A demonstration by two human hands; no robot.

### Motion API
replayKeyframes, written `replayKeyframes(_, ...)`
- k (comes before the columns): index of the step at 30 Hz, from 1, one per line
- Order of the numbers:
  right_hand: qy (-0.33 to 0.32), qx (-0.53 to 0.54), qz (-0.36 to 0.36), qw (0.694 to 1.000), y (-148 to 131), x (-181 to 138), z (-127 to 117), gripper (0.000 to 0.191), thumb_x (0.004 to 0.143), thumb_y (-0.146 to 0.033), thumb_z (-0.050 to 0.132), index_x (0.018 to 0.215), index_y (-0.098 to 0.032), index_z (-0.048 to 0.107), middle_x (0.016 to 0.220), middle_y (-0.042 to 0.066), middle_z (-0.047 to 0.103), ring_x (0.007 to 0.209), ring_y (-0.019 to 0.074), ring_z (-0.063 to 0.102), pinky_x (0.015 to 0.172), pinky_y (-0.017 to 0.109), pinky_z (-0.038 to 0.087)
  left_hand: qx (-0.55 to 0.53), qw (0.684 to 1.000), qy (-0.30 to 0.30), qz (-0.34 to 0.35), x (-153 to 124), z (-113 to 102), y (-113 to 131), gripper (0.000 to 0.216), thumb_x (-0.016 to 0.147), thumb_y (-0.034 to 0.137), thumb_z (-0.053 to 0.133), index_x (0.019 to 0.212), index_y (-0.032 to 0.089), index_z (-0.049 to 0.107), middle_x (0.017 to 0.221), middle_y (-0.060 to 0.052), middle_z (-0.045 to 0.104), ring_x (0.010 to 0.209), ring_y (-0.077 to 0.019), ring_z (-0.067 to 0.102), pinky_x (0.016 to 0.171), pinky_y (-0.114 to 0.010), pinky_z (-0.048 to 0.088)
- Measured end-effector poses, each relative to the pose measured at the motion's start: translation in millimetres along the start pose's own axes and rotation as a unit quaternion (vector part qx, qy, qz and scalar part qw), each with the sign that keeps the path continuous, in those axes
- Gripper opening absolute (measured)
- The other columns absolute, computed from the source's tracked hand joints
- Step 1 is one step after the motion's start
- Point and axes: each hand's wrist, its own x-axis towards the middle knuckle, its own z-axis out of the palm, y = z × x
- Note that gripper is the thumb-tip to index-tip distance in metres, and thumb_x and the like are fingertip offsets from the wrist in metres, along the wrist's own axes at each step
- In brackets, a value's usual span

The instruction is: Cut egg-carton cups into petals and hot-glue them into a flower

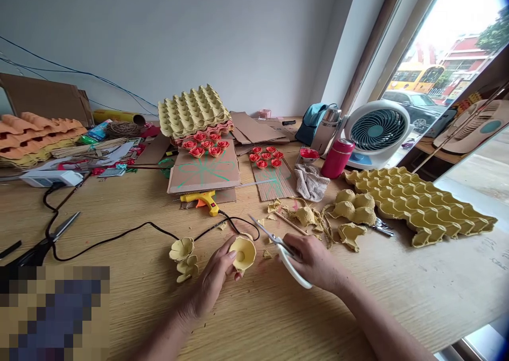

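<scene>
Between the thumb and fingers of my left hand [217, 271] is a yellow egg-carton cup [243, 254], its hollow side turned toward me. My right hand [314, 260] grips a pair of scissors [292, 268] with white handles, the blades pointing away to the upper left, apart from the cup. Left of my left hand sit cut egg-carton cups with petal-shaped edges [182, 249]. Beyond the scissors lie yellow carton scraps [304, 216] and a thin wooden stick [291, 223]. A cluster of uncut cups [353, 207] is to their right.
A yellow glue gun [204, 201] lies ahead, its black cord [131, 229] crossing the left side. Red paper flowers [207, 146] rest on cardboard [204, 175]. At right are a large egg tray [421, 204], a red bottle [338, 158] and a fan [377, 130]. Black scissors [47, 239] lie left.
</scene>
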Motion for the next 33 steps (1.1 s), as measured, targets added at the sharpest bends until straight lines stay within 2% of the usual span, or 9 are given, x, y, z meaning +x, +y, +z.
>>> replayKeyframes(2, 0.025, 0.005, 0.009, 1.000, 3, 2, -5, 0.031, 0.092, -0.037, 0.056, 0.068, -0.020, 0.046, 0.059, -0.006, 0.043, 0.055, 0.0099, 0.035, 0.052, 0.024, 0.026, -0.034, 0.999, -0.013, 0.005, 3, 2, 6, 0.041, 0.096, 0.044, 0.048, 0.121, 0.016, 0.063, 0.102, -0.008, 0.065, 0.070, -0.0156, 0.052, 0.062, -0.028, 0.045)
replayKeyframes(4, 0.035, -0.012, 0.014, 0.999, 5, 3, -11, 0.031, 0.092, -0.036, 0.056, 0.068, -0.021, 0.044, 0.060, -0.005, 0.045, 0.056, 0.0105, 0.037, 0.053, 0.025, 0.027, -0.074, 0.997, 0.004, 0.014, 6, 4, 11, 0.037, 0.095, 0.044, 0.051, 0.118, 0.016, 0.061, 0.097, -0.007, 0.064, 0.067, -0.0148, 0.052, 0.059, -0.028, 0.043)
replayKeyframes(9, -0.021, -0.114, 0.014, 0.993, 9, -2, -19, 0.024, 0.085, -0.030, 0.062, 0.068, -0.021, 0.049, 0.062, -0.002, 0.053, 0.058, 0.0129, 0.040, 0.057, 0.027, 0.028, -0.157, 0.984, 0.073, 0.045, 10, 4, 22, 0.036, 0.089, 0.045, 0.064, 0.115, 0.021, 0.055, 0.097, -0.004, 0.062, 0.068, -0.0130, 0.053, 0.055, -0.025, 0.041)
replayKeyframes(13, -0.056, -0.145, 0.011, 0.988, 12, -6, -20, 0.023, 0.082, -0.030, 0.065, 0.067, -0.022, 0.051, 0.060, -0.002, 0.054, 0.056, 0.0135, 0.039, 0.055, 0.028, 0.026, -0.115, 0.985, 0.116, 0.060, 12, 5, 29, 0.050, 0.078, 0.034, 0.078, 0.118, 0.025, 0.051, 0.089, 0.002, 0.059, 0.065, -0.0098, 0.049, 0.054, -0.022, 0.038)
replayKeyframes(15, -0.058, -0.147, 0.010, 0.987, 14, -7, -20, 0.023, 0.082, -0.031, 0.066, 0.066, -0.022, 0.052, 0.060, -0.001, 0.055, 0.054, 0.0132, 0.039, 0.054, 0.028, 0.026, -0.087, 0.987, 0.124, 0.060, 13, 6, 29, 0.053, 0.076, 0.031, 0.080, 0.118, 0.025, 0.048, 0.084, 0.005, 0.056, 0.062, -0.0090, 0.047, 0.053, -0.022, 0.038)
replayKeyframes(21, -0.031, -0.147, 0.012, 0.989, 15, -2, -18, 0.021, 0.084, -0.031, 0.065, 0.068, -0.022, 0.055, 0.063, 0.000, 0.059, 0.057, 0.0148, 0.046, 0.057, 0.029, 0.028, -0.047, 0.992, 0.100, 0.068, 15, 8, 21, 0.047, 0.077, 0.035, 0.077, 0.111, 0.024, 0.047, 0.093, 0.001, 0.061, 0.060, -0.0091, 0.050, 0.051, -0.023, 0.040)
replayKeyframes(29, 0.009, -0.084, -0.028, 0.996, 7, -2, -20, 0.024, 0.091, -0.030, 0.058, 0.072, -0.022, 0.047, 0.066, -0.001, 0.054, 0.063, 0.0151, 0.046, 0.063, 0.028, 0.034, -0.016, 0.997, 0.060, 0.040, 10, 7, 21, 0.055, 0.081, 0.038, 0.075, 0.126, 0.017, 0.052, 0.090, -0.003, 0.066, 0.072, -0.0144, 0.059, 0.060, -0.025, 0.045)
replayKeyframes(31, 0.003, -0.064, -0.036, 0.997, 4, -3, -21, 0.024, 0.092, -0.031, 0.058, 0.073, -0.022, 0.046, 0.068, -0.002, 0.053, 0.064, 0.0149, 0.046, 0.064, 0.028, 0.035, -0.021, 0.998, 0.047, 0.036, 8, 6, 20, 0.054, 0.083, 0.039, 0.073, 0.127, 0.017, 0.052, 0.096, -0.006, 0.068, 0.080, -0.0173, 0.063, 0.064, -0.027, 0.048)
replayKeyframes(33, -0.005, -0.053, -0.051, 0.997, 2, -3, -21, 0.025, 0.093, -0.033, 0.059, 0.074, -0.021, 0.047, 0.071, -0.002, 0.054, 0.066, 0.0148, 0.047, 0.066, 0.028, 0.036, -0.021, 0.999, 0.037, 0.026, 6, 6, 17, 0.054, 0.083, 0.039, 0.073, 0.129, 0.018, 0.053, 0.111, -0.010, 0.070, 0.100, -0.0225, 0.067, 0.079, -0.030, 0.053)
